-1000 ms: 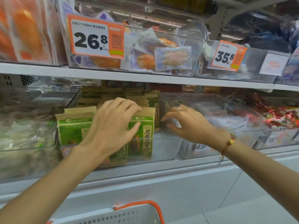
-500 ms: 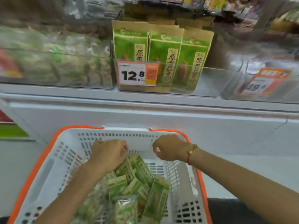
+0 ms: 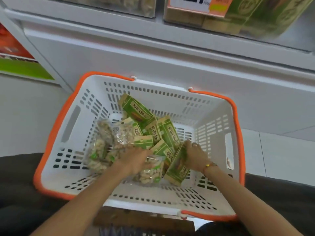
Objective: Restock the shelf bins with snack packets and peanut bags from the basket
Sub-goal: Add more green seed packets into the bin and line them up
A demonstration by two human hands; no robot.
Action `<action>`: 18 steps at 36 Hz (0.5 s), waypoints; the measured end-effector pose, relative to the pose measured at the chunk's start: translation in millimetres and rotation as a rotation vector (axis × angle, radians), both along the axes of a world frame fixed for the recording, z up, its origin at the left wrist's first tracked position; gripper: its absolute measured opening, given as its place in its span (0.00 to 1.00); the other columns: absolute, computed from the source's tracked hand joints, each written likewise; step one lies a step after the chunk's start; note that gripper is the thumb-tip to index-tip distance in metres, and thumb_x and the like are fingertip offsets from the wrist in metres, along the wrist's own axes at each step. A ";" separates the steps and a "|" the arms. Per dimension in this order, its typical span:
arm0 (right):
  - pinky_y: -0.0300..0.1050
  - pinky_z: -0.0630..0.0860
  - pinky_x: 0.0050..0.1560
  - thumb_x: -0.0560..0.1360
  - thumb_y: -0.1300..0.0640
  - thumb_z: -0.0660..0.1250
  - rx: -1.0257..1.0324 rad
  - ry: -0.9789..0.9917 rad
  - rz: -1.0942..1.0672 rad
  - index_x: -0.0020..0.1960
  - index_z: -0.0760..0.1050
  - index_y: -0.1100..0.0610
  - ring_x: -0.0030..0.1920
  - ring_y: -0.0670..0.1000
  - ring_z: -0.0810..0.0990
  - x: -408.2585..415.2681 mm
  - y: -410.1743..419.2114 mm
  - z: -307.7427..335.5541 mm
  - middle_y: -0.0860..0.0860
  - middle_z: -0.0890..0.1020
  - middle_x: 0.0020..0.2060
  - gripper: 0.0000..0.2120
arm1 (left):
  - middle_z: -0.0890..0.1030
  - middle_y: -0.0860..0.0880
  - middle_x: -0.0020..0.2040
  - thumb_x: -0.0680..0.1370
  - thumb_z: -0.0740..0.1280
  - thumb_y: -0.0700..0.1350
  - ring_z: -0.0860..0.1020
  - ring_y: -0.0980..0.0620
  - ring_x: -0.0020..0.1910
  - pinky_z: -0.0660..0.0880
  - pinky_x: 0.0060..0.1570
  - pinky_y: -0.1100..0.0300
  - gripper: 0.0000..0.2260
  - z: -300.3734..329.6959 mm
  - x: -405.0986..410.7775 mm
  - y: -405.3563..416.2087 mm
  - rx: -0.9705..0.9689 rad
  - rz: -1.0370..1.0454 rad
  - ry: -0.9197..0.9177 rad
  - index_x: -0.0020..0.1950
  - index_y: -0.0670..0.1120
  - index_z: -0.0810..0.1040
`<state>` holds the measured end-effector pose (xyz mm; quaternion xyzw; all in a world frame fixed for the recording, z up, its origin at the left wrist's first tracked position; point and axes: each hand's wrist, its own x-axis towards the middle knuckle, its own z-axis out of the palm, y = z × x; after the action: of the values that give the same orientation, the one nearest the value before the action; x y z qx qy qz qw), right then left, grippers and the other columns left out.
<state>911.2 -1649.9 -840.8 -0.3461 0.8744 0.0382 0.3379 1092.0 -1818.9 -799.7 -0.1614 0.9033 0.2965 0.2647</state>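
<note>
In the white basket (image 3: 71,126) with orange rim and handles, set in front of a white shelf base, lies a mixed pile. Far left, outside the basket, a red and green sign (image 3: 18,62) on the shelving. On the left of the pile, clear peanut bags (image 3: 102,150) with green labels, overlapping each other. The left hand (image 3: 134,160) is down in the middle of the pile, fingers pointing into the packets, lying over one clear peanut bag (image 3: 150,174); whether it grips anything cannot be told, fingertips hidden among packets. Centre to right, green and tan snack packets (image 3: 141,113) with Chinese lettering, heaped at angles, some leaning on the back wall. The right hand (image 3: 196,155), bracelet on wrist, grips the top edge of one green snack packet (image 3: 179,169) that stands tilted near the basket's right side. Above, at the top edge, shelf bins: one with pale contents blurred, one (image 3: 255,16) with green packets behind an orange price tag (image 3: 196,4).
</note>
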 end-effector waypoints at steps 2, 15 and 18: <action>0.51 0.75 0.56 0.69 0.55 0.72 -0.008 0.055 0.024 0.67 0.63 0.56 0.60 0.56 0.72 -7.8 -1.8 0.2 0.54 0.75 0.56 0.31 | 0.80 0.53 0.55 0.76 0.66 0.56 0.78 0.54 0.49 0.74 0.51 0.58 0.18 -2.5 -1.6 -0.5 0.035 0.038 -0.028 0.64 0.51 0.73; 0.29 0.70 0.37 0.67 0.53 0.76 -0.080 -0.424 0.161 0.42 0.81 0.50 0.34 0.38 0.75 -37.2 -47.8 84.7 0.46 0.82 0.36 0.06 | 0.79 0.50 0.57 0.74 0.70 0.54 0.76 0.50 0.56 0.72 0.53 0.55 0.22 40.8 -28.4 -23.7 -0.278 0.022 -0.229 0.65 0.48 0.73; 0.32 0.74 0.44 0.68 0.55 0.76 -0.127 -0.528 0.170 0.44 0.83 0.53 0.37 0.38 0.79 -32.3 -63.8 101.8 0.47 0.84 0.38 0.06 | 0.66 0.50 0.73 0.65 0.70 0.67 0.67 0.47 0.70 0.65 0.69 0.48 0.46 46.3 -39.9 -18.9 0.263 0.192 -0.208 0.76 0.52 0.57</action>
<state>878.9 -1713.6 -739.0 -0.4368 0.7245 -0.0801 0.5271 1052.1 -1837.8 -753.4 -0.2406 0.8050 0.4176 0.3459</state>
